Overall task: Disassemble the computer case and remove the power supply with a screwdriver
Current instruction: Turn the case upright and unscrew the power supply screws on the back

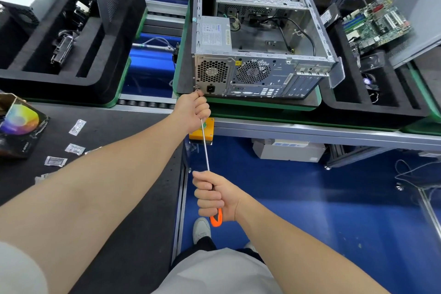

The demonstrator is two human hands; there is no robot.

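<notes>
Squarely ahead, the computer case (260, 38) lies on a green-rimmed pallet (262, 105) with its open side facing up and its rear panel towards the person. To its left sits a black foam tray (71, 76) with parts in its slots. To the right of the case, a green motherboard (375, 24) rests tilted on another foam tray. The power supply (216, 34) sits inside the case, in the near-left corner, its labelled face up and its honeycomb fan grille showing through the rear panel.

A long screwdriver (205, 148) runs from low centre up to the bottom-left corner of the rear panel, just beside the power socket (the tip itself is hidden behind knuckles, so whether it sits in a screw cannot be told). The left hand (193, 110) is up against that corner, its fingers curled round the top of the steel shaft. The right hand (216, 196) grips the orange-and-black handle, fingers wrapped fully round it.

On the dark surface (107, 174) at left stand a box (19, 126) printed with a colour wheel and several small clear packets (77, 126).
</notes>
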